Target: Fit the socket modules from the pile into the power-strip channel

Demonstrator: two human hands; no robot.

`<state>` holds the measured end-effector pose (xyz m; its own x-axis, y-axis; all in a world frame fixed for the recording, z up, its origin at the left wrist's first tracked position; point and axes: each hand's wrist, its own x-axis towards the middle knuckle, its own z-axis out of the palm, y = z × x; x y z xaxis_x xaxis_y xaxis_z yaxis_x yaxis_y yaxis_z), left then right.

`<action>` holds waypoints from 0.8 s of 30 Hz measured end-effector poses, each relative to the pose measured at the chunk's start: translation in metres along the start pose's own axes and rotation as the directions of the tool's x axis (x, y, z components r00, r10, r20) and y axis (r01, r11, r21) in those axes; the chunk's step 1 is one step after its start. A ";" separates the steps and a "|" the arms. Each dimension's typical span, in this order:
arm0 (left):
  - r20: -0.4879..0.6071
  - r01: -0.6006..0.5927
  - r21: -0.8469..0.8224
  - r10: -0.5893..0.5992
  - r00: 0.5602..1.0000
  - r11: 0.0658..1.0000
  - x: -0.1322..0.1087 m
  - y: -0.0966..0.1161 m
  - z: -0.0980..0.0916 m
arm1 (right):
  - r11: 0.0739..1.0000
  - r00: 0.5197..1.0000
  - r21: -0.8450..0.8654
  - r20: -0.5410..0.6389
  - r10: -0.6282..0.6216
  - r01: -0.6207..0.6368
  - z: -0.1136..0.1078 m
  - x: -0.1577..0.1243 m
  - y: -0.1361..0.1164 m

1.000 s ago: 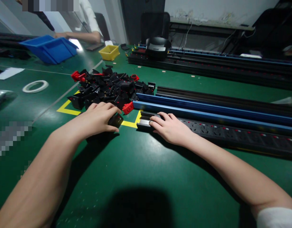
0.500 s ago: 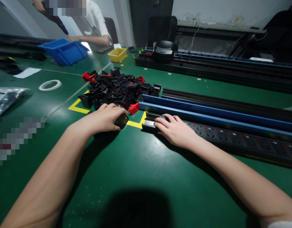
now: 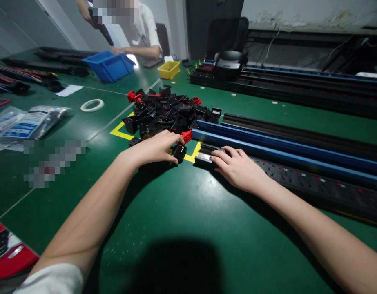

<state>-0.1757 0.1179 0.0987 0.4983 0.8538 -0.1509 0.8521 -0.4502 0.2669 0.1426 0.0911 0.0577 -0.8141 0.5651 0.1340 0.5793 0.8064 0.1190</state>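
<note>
Block [image 3: 179, 152]: nearer our rail [image 3: 204, 157] than before.
Left hand [image 3: 156, 148]: clamped on block, at rail's nine o'clock.
Right hand [image 3: 241, 169]: over rail; we cannot tell its grip.

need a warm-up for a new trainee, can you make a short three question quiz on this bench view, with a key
1. True or false: the left hand holds nothing.
2. What does the right hand rest on?
3. What colour is the marking by the pile of dark parts: (a) white, (b) yellow or (c) blue?

Key: 1. False, it grips a small black part. 2. A black rail. 3. b.
</note>
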 end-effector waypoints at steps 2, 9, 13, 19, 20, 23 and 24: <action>0.004 0.024 -0.026 -0.024 1.000 0.999 0.000 0.001 0.001 | 1.000 1.000 -0.003 0.004 0.004 -0.004 -0.001 0.000 -0.001; 0.001 0.041 -0.238 -0.042 0.999 0.970 0.002 -0.001 0.004 | 1.000 1.000 0.002 0.021 0.014 -0.014 -0.002 0.000 -0.002; -0.021 0.062 -0.504 -0.084 0.996 0.861 0.004 0.008 0.005 | 1.000 1.000 0.016 0.022 0.012 -0.013 -0.001 0.000 -0.001; -0.030 0.066 -0.949 -0.299 0.954 0.308 0.017 0.027 0.030 | 0.999 1.000 0.045 0.000 0.013 -0.013 -0.001 0.000 0.000; -0.018 0.045 -0.982 -0.325 0.945 0.184 0.021 0.031 0.037 | 0.999 1.000 0.051 -0.008 0.016 -0.016 -0.001 0.000 0.000; -0.013 -0.024 -0.999 -0.417 0.909 -0.021 0.031 0.040 0.056 | 0.997 0.998 0.065 -0.043 0.043 -0.040 0.000 -0.001 0.000; -0.039 -0.046 -0.999 -0.455 0.890 -0.004 0.033 0.042 0.062 | 0.996 0.997 0.071 -0.056 0.056 -0.052 0.001 -0.001 0.000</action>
<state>-0.1132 0.1112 0.0463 0.0491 0.9746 -0.2186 -0.1860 0.2240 0.9567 0.1433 0.0910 0.0570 -0.7768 0.5988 0.1951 0.6165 0.7863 0.0415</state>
